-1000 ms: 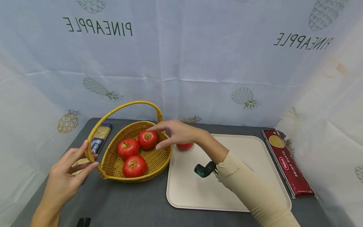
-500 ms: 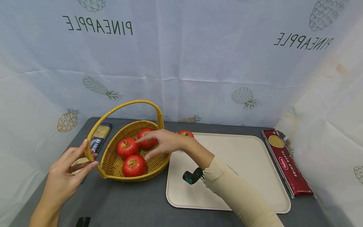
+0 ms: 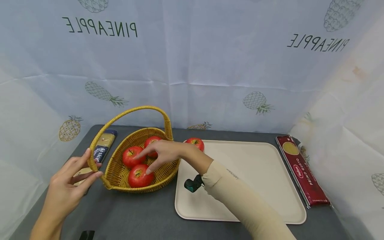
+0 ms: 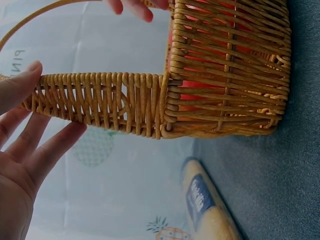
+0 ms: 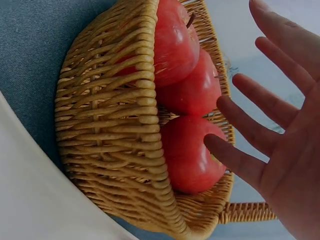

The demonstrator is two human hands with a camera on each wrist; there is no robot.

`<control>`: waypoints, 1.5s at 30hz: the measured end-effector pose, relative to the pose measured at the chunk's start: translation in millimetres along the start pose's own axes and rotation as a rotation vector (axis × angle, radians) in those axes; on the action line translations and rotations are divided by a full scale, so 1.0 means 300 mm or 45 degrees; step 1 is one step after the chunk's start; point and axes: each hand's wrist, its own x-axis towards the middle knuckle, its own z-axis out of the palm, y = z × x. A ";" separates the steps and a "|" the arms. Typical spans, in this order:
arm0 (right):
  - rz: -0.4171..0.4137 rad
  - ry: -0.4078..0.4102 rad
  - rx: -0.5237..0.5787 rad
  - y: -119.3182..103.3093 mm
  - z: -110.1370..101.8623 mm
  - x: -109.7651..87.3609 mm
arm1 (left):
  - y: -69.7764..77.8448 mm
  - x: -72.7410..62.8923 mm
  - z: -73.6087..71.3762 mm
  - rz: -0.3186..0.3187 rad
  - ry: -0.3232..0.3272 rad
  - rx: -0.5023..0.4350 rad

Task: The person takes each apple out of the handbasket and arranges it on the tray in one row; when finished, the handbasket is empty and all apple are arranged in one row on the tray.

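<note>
The person's left hand [image 3: 64, 186] is pinching the handle [image 3: 132, 113] of a wicker basket [image 3: 138, 190], while the right hand [image 3: 165, 151] is hovering over the three red apples [image 3: 141, 176] inside, fingers spread and gripping nothing, though I can't tell whether they're touching the fruit. The basket is standing on the grey table [image 3: 132, 213] between a yellow packet [image 3: 106, 138] and a pale tray [image 3: 249, 180], where a fourth apple [image 3: 196, 143] is sitting at the far left corner; a red packet [image 3: 303, 171] is lying along the tray's right side.
</note>
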 end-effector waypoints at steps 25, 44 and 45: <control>0.182 -0.200 0.020 0.005 0.004 0.137 | -0.005 0.001 -0.006 0.006 -0.005 -0.025; 0.286 -0.274 0.060 0.012 0.017 0.128 | 0.000 -0.001 -0.002 -0.001 -0.005 -0.005; 0.292 -0.270 0.064 0.012 0.017 0.127 | 0.000 -0.002 -0.002 -0.003 -0.004 -0.003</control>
